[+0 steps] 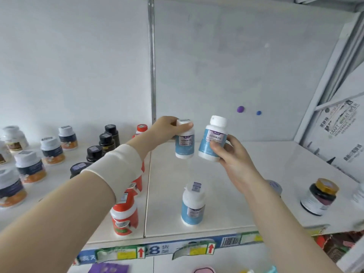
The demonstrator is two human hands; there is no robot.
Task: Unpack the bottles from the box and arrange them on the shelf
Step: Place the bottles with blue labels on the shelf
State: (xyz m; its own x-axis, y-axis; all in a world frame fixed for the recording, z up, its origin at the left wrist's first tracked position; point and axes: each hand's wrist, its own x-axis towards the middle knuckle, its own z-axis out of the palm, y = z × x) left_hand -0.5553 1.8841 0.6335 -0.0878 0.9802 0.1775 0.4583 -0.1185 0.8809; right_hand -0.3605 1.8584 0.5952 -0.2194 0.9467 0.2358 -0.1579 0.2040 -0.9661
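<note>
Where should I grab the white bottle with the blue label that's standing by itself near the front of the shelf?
Take the white plastic bottle with the blue label round its straight, round middle, coming from the front edge of the flat white shelf. It stands upright with nothing touching it on either side, so your fingers should fit round it easily.

Grey-capped bottle (275,186) — mostly hidden behind the right forearm (260,196), its label unseen.
</note>
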